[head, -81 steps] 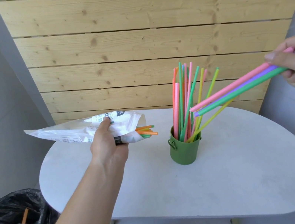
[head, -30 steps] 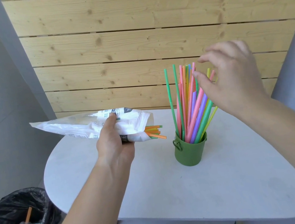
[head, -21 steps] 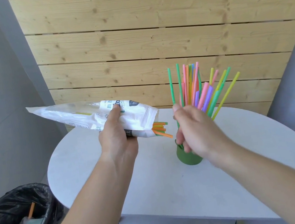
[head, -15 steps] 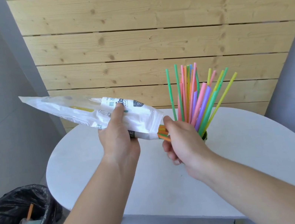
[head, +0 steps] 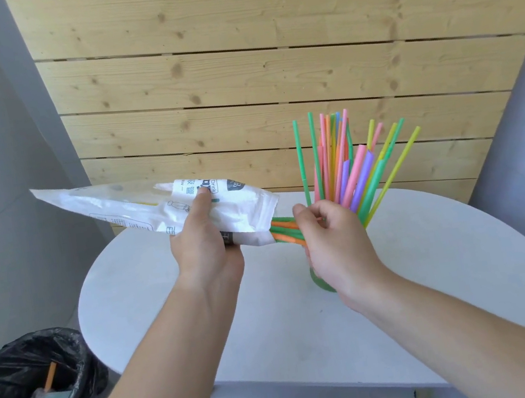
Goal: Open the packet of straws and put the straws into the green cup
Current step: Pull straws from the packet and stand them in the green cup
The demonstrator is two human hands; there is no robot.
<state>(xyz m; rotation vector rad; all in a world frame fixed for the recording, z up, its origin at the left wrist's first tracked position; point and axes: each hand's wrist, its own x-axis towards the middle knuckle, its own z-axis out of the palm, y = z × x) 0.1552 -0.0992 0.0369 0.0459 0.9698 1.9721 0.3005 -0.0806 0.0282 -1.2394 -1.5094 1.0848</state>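
left hand (head: 207, 253) grips straw packet (head: 150, 203) mid-air, mouth facing 3 o'clock. right hand (head: 334, 242) pinches protruding straws (head: 285, 229) at the mouth. green cup (head: 318, 281) on bench (head: 167, 301), mostly hidden behind right hand, holds upright straws (head: 342, 164).

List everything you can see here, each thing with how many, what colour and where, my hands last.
packet: one, white with print, held above the table, mouth toward the cup
straws in packet: a few, orange and green, ends sticking out of its mouth
straws in cup: many, pink, green, yellow, orange, purple, blue, standing fanned out
green cup: one, green, on the table, mostly hidden behind the right hand
table: one, white, rounded, centre
bin: one, black liner, lower left
wall: one, pale wooden slats, behind the table
left hand: grips the packet
right hand: fingers curled round the straws in packet
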